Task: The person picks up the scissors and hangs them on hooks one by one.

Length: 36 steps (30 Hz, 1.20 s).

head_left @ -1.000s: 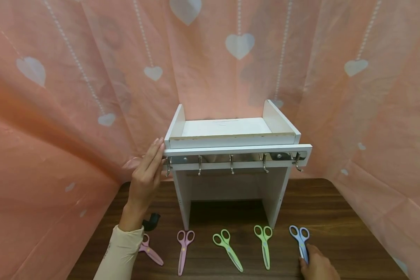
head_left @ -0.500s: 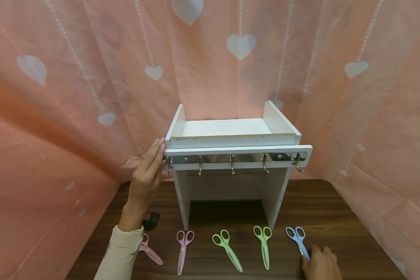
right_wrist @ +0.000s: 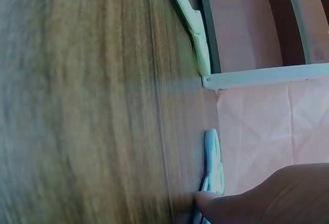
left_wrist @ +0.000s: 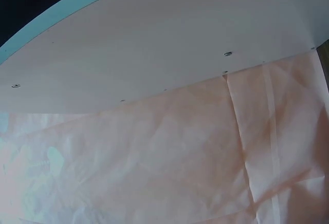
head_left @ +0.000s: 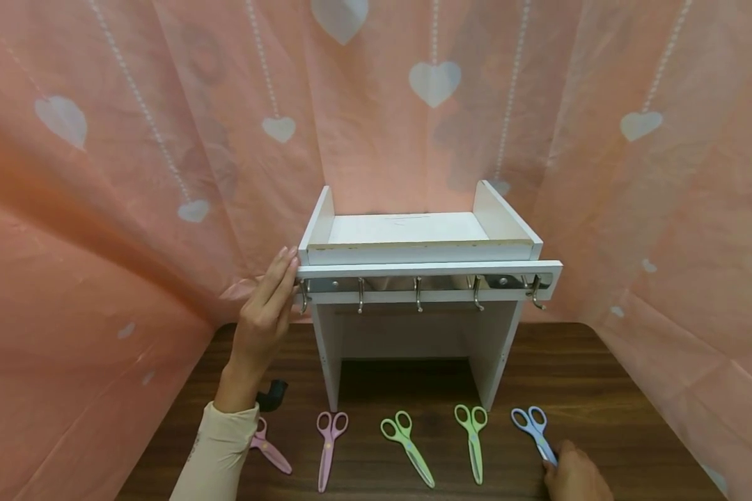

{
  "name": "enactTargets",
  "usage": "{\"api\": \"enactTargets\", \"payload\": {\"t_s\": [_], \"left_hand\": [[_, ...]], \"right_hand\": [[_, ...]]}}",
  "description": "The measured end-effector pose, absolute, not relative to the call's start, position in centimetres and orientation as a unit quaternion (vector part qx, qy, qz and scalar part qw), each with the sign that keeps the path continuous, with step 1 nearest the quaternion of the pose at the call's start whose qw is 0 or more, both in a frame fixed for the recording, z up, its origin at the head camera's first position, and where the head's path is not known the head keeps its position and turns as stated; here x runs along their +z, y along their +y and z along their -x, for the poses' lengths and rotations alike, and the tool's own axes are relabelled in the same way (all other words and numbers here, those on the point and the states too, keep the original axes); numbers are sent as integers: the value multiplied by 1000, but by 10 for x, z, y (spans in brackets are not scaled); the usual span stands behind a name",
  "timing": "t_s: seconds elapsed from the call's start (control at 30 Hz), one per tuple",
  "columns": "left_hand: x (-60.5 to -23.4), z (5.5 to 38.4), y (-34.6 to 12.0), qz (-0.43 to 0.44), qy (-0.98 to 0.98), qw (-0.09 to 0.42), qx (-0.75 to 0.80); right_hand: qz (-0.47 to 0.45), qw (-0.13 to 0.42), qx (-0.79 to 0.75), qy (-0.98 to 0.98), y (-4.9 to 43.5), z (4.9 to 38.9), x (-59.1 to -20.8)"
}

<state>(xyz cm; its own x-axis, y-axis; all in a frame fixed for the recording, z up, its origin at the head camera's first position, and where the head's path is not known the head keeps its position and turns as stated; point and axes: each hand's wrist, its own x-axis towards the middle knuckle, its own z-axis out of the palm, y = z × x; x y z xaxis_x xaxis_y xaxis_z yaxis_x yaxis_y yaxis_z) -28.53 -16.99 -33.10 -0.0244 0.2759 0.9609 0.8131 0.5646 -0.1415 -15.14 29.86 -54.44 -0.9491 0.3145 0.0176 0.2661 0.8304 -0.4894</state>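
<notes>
A white wooden shelf unit (head_left: 416, 254) stands on the table, with a board bearing several metal hooks (head_left: 419, 296) across its front. My left hand (head_left: 260, 323) rests at the left end of this hook board, fingers straight along its edge; the thumb is hidden. At the lower right my right hand (head_left: 576, 476) pinches the blade end of the blue scissors (head_left: 537, 435), whose handles point toward the shelf. The right wrist view shows the thumb on the blue scissors (right_wrist: 213, 154). White side panel (left_wrist: 169, 44) fills the upper left wrist view, where no fingers show.
In a row before the shelf lie two green scissors (head_left: 475, 445) (head_left: 411, 450) and two pink scissors (head_left: 327, 449) (head_left: 272, 456). A black curved piece (head_left: 272, 395) shows beside the left wrist. Pink curtain (head_left: 131, 278) surrounds the dark wooden table (head_left: 570, 369).
The blue scissors have turned, their handles swinging slightly left, while my right hand shifted with the blade end. The left hand stays at the hook board.
</notes>
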Motion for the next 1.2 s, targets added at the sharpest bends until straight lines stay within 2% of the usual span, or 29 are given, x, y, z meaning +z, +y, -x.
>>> {"api": "enactTargets", "payload": {"t_s": [0.5,0.97,1.2], "left_hand": [[-329,284,-168,396,-653,595,-249],[-330,286,-171,396,-655,591,-253],[-329,284,-172,393,-650,599,-253]], "right_hand": [[158,16,276,-948,305,148,-540],[125,71,333,-932,312,145,-538],[141,50,398,-905,312,144,-541]]}}
